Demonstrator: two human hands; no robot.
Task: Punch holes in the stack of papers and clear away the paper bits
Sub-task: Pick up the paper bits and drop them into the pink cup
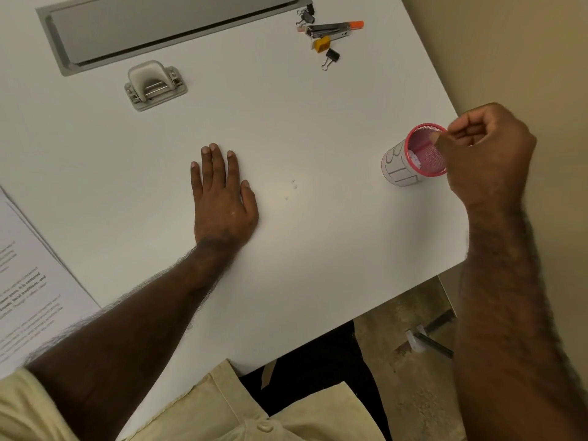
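The right hand point(486, 154) is up over the pink mesh cup point(424, 151), with its fingers curled in and the thumb and first finger pressed tip to tip right above the rim. It looks like it is dropping tiny paper bits into the cup, but any bit between those fingertips is too small to see. Some white bits already lie inside the cup. The cup stands near the right edge of the white table point(286, 281), I think so the bits have one place to go. The left hand point(222, 198) lies flat on the table with its fingers straight and close together, holding nothing; it seems to be just resting. A few paper bits point(293, 186) sit on the table just to the right of that hand, so the cleaning is not done. The stack of papers point(28, 275) is pushed off to the far left edge. The hole punch point(155, 85) sits at the back, well apart from both hands. A stapler point(331, 29), a yellow sharpener point(322, 44) and black binder clips point(331, 57) lie in the back corner. Nothing lies between the loose bits and the cup.
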